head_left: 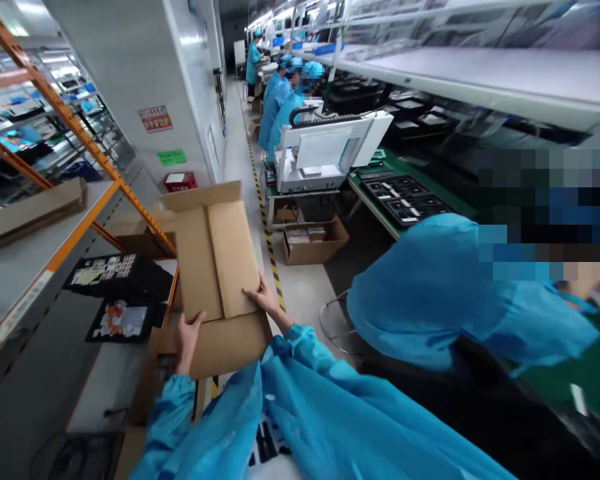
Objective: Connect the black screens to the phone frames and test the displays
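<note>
A brown cardboard box (195, 257) is held up in front of my body, tilted, with two of its flaps folded in side by side and others sticking out at the far and near ends. My left hand (187, 337) grips its near left corner, thumb on top of the cardboard. On the near right edge, my right hand (265, 298) has its thumb and fingers on the box. The undersides of both hands' grips are hidden behind the cardboard.
An orange-framed shelf (80, 227) with flat cardboard (35, 210) stands at left. A seated person in blue (430, 293) is close on my right by a green workbench (390, 173). An open carton (315, 250) sits under a white machine (325, 157). A yellow-black floor line (271, 267) runs ahead.
</note>
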A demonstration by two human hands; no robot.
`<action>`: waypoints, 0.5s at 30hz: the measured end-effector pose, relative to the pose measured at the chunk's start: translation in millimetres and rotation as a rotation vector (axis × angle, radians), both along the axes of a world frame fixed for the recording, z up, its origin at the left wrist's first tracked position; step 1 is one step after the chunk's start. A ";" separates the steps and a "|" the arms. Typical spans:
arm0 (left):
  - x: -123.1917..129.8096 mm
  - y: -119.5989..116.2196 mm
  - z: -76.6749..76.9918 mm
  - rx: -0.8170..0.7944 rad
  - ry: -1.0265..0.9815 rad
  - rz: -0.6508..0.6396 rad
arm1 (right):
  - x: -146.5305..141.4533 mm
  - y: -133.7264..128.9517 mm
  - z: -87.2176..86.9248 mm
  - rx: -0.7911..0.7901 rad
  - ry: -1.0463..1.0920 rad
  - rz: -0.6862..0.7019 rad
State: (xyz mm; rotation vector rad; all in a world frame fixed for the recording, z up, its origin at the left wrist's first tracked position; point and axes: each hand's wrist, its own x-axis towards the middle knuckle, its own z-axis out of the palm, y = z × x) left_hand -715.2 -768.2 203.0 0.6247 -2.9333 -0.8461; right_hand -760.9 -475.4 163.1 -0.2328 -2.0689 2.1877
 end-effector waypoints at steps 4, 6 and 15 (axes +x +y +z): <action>-52.7 -16.0 25.9 -0.007 0.002 0.217 | -130.6 -27.6 52.2 0.072 0.117 0.264; -84.4 -23.3 32.9 -0.012 0.008 0.308 | -188.1 -43.8 66.6 0.118 0.155 0.351; -303.7 -47.4 42.0 -0.010 0.055 0.455 | -435.3 -88.6 94.7 0.278 0.207 0.465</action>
